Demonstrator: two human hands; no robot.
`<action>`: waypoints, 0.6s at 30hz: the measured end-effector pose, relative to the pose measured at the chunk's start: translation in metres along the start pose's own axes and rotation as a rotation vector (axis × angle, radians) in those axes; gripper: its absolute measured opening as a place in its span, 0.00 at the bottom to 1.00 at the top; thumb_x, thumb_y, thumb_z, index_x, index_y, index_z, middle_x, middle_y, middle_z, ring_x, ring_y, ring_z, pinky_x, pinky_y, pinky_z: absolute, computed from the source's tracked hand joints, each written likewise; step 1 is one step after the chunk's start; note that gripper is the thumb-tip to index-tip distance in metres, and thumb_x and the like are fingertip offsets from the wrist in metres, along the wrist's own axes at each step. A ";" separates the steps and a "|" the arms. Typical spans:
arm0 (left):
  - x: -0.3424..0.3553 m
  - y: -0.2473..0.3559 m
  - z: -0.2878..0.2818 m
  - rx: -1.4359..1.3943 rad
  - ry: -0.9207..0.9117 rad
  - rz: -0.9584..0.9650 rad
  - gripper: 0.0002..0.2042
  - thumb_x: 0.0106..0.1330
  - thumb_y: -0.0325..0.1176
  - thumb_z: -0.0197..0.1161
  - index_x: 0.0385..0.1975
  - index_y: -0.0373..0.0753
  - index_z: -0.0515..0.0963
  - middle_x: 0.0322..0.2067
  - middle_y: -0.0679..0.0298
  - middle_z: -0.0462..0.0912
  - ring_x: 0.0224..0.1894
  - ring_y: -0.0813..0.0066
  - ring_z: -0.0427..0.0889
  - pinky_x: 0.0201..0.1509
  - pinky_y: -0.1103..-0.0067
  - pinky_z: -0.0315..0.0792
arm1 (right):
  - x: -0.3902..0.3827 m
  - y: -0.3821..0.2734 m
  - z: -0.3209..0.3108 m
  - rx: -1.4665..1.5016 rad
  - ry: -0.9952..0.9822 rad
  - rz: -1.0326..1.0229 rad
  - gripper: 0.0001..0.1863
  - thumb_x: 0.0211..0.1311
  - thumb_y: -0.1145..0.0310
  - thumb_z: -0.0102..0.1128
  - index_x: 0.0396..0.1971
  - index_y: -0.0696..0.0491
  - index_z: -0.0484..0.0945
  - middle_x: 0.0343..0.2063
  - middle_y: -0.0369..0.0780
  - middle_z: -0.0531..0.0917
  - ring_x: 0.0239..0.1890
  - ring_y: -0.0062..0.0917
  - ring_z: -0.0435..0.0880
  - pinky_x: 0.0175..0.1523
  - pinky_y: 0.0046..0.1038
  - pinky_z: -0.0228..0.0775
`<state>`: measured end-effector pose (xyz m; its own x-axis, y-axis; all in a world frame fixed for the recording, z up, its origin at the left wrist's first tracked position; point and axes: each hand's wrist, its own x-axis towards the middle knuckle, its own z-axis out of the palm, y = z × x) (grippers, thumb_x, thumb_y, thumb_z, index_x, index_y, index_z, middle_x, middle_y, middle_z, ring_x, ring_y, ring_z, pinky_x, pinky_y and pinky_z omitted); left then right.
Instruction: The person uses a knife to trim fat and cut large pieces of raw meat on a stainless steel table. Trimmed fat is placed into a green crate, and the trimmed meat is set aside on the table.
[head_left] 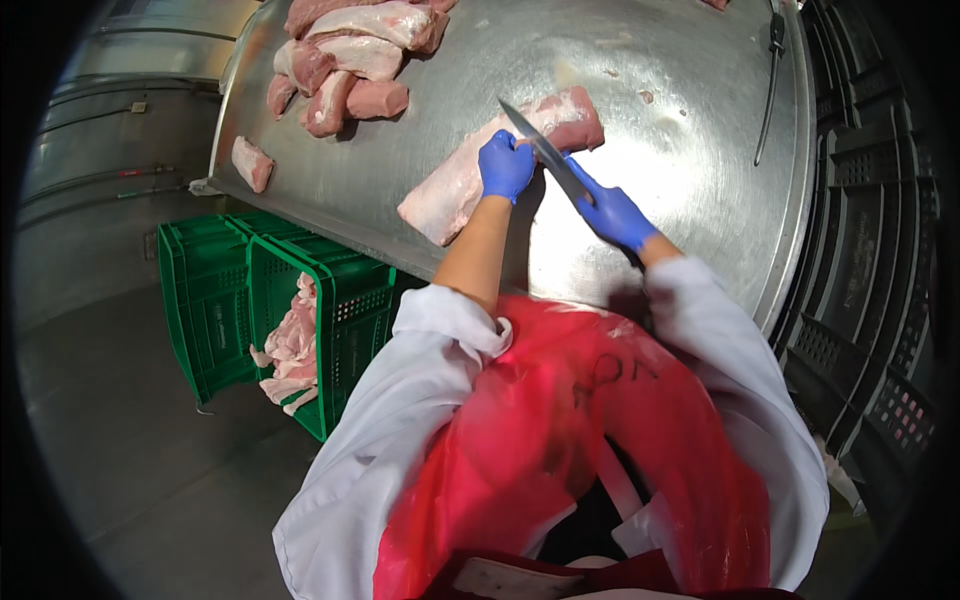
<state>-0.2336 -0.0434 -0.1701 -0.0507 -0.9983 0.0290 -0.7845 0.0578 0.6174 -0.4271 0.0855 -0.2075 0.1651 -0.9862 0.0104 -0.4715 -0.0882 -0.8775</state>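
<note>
A long pale pink piece of meat point(445, 195) lies diagonally on the steel table point(700, 120). My left hand point(506, 165), in a blue glove, is closed on its upper middle, with fingers curled against the meat. My right hand point(612, 215), also gloved, grips a long knife point(545, 148); its blade crosses the meat just right of my left fingers, tip pointing up-left. Part of the handle is hidden in my grip. A heap of meat pieces point(370, 55) lies at the upper left, and a small separate piece point(252, 162) lies near the table's left edge.
Green crates point(195, 310) stand below the table's left edge, one holding pale trimmings point(292, 345). Stacked black crates point(865, 230) line the right side. A black-handled sharpening steel point(775, 45) lies along the table's right edge.
</note>
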 end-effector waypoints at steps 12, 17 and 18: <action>0.005 0.000 -0.017 -0.119 0.039 0.076 0.14 0.61 0.38 0.62 0.22 0.32 0.75 0.19 0.47 0.78 0.22 0.58 0.79 0.31 0.67 0.73 | 0.025 -0.039 -0.024 0.207 -0.187 0.108 0.37 0.67 0.65 0.51 0.75 0.37 0.53 0.33 0.53 0.84 0.31 0.38 0.85 0.44 0.35 0.76; -0.002 0.027 -0.041 -0.122 -0.051 0.152 0.11 0.62 0.33 0.62 0.22 0.31 0.74 0.18 0.52 0.77 0.20 0.70 0.75 0.29 0.71 0.71 | 0.060 -0.059 -0.021 0.360 -0.204 0.232 0.38 0.66 0.71 0.50 0.75 0.35 0.55 0.24 0.38 0.80 0.25 0.21 0.78 0.36 0.25 0.74; 0.002 0.027 -0.040 -0.080 -0.076 0.154 0.10 0.61 0.31 0.62 0.22 0.32 0.74 0.18 0.58 0.78 0.20 0.74 0.75 0.28 0.72 0.71 | 0.086 -0.058 -0.010 0.400 -0.181 0.170 0.38 0.67 0.71 0.49 0.75 0.34 0.54 0.23 0.37 0.79 0.26 0.21 0.77 0.37 0.27 0.74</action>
<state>-0.2299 -0.0441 -0.1219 -0.2156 -0.9740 0.0701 -0.7125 0.2060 0.6707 -0.3940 0.0048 -0.1508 0.2794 -0.9387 -0.2017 -0.1398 0.1680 -0.9758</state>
